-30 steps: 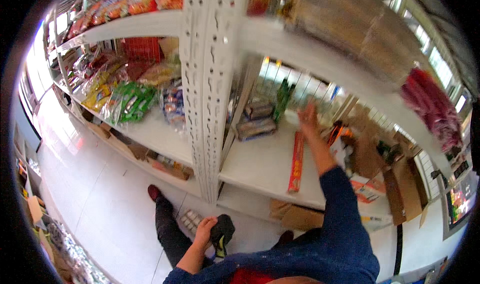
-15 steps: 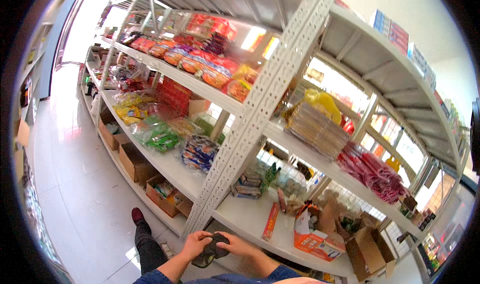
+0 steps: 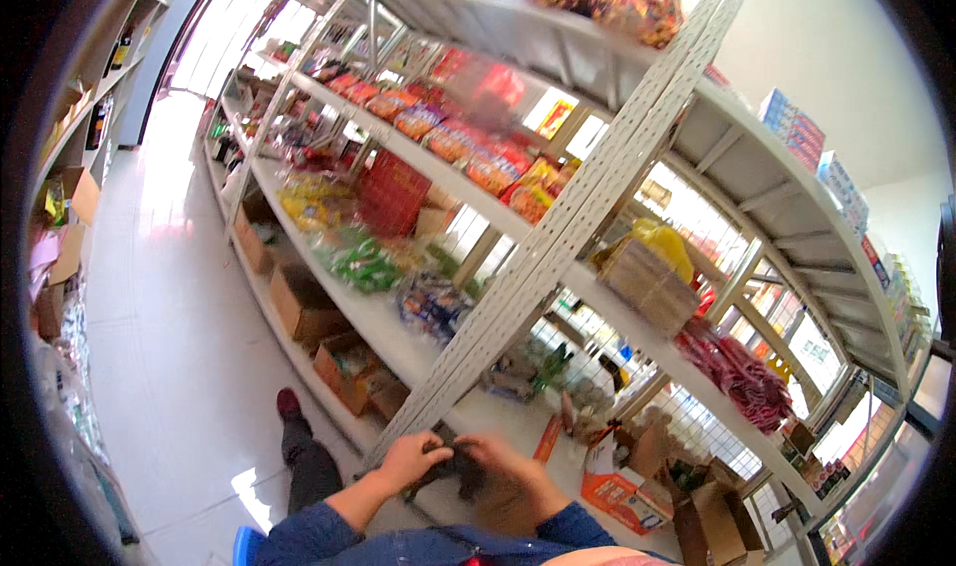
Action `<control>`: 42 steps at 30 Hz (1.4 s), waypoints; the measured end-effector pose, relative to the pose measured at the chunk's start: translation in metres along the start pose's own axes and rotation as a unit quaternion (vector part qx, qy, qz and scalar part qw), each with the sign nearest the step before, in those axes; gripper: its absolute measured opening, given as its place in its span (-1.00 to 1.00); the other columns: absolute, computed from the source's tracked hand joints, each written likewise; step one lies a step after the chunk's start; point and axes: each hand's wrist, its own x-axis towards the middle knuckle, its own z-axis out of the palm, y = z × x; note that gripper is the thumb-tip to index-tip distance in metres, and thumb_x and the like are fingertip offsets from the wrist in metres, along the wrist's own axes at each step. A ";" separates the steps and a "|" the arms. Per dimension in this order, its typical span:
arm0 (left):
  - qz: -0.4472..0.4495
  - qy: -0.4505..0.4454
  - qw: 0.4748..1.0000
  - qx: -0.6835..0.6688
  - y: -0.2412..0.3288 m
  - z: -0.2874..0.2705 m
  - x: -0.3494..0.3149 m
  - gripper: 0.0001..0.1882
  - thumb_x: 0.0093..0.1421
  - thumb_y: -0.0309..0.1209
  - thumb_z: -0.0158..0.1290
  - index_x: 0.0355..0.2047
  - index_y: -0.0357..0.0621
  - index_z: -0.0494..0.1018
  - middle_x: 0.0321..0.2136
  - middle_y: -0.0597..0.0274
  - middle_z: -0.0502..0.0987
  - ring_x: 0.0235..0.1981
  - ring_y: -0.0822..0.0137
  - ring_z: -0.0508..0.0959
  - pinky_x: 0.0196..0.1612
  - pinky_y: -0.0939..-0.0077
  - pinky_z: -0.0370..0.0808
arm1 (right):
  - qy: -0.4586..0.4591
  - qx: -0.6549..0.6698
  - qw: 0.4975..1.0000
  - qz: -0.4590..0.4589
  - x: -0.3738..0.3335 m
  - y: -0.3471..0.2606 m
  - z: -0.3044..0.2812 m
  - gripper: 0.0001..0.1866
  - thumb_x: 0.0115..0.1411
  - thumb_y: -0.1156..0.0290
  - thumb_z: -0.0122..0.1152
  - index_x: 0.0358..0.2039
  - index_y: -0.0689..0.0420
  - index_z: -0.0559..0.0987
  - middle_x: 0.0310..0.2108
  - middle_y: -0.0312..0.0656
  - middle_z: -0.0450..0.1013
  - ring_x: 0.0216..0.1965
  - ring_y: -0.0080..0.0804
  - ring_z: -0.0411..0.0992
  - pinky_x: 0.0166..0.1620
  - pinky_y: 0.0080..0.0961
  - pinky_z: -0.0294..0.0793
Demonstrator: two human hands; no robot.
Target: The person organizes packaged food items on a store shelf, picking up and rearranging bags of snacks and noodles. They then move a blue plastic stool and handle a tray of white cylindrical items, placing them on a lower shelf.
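In front of my body, at the bottom middle, my left hand (image 3: pixel 410 460) pinches the edge of a dark, soft-looking item (image 3: pixel 466 474). From the other side my right hand (image 3: pixel 496 454) grips the same item, its fingers smeared by motion. The item hangs below the fingers, and I cannot make out its kind. Just beyond both hands rises the perforated white shelf post (image 3: pixel 558 252).
Shelves run along the right, with packaged snacks (image 3: pixel 468 146) on the middle level. An orange-and-white carton (image 3: pixel 622 486) and an open brown box (image 3: pixel 719 514) stand low at right. Brown boxes (image 3: pixel 304 302) line the bottom shelf beside the pale tiled floor (image 3: pixel 179 367).
The view has shifted, so the shelves sit further right and more of the left shelving shows. Both hands keep hold of the dark item, which now appears more blurred.
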 end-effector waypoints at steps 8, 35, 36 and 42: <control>-0.013 -0.117 0.991 -0.071 0.020 0.010 -0.010 -0.65 0.09 -0.39 0.05 -0.11 -0.20 0.31 -0.24 0.05 0.48 -0.21 0.20 0.48 -0.14 0.38 0.39 | 0.280 -0.159 0.946 0.027 -0.018 -0.004 0.009 -0.72 0.02 0.48 0.10 -0.19 0.01 0.53 -0.24 -0.06 0.35 -0.18 -0.14 0.29 -0.09 -0.35 0.30; -0.026 -0.422 0.896 0.139 0.026 0.071 -0.025 -0.04 -0.04 -0.56 -0.14 0.19 -0.28 -0.57 0.03 -0.46 0.16 -0.41 -0.20 0.48 -0.34 0.16 0.42 | 0.449 0.630 0.473 0.422 -0.019 -0.022 0.088 -0.52 0.19 -0.01 -0.15 -0.29 0.21 0.45 -0.40 -0.07 0.43 -0.54 -0.17 0.39 -0.55 -0.26 0.39; -0.002 -0.399 0.908 0.127 0.022 0.071 -0.027 -0.04 -0.05 -0.56 -0.14 0.20 -0.26 -0.57 0.06 -0.46 0.11 -0.40 -0.20 0.47 -0.33 0.16 0.42 | 0.445 0.633 0.476 0.418 -0.020 -0.032 0.082 -0.54 0.18 -0.02 -0.10 -0.33 0.18 0.44 -0.43 -0.08 0.40 -0.56 -0.17 0.35 -0.55 -0.24 0.37; 0.012 -0.390 0.915 0.099 0.021 0.073 -0.025 -0.03 -0.07 -0.60 -0.14 0.22 -0.19 -0.53 0.20 -0.35 -0.22 -0.27 -0.24 0.43 -0.22 0.19 0.40 | 0.442 0.678 0.439 0.390 -0.016 -0.015 0.084 -0.59 0.19 0.07 -0.12 -0.27 0.19 0.44 -0.36 -0.08 0.40 -0.47 -0.16 0.37 -0.44 -0.24 0.41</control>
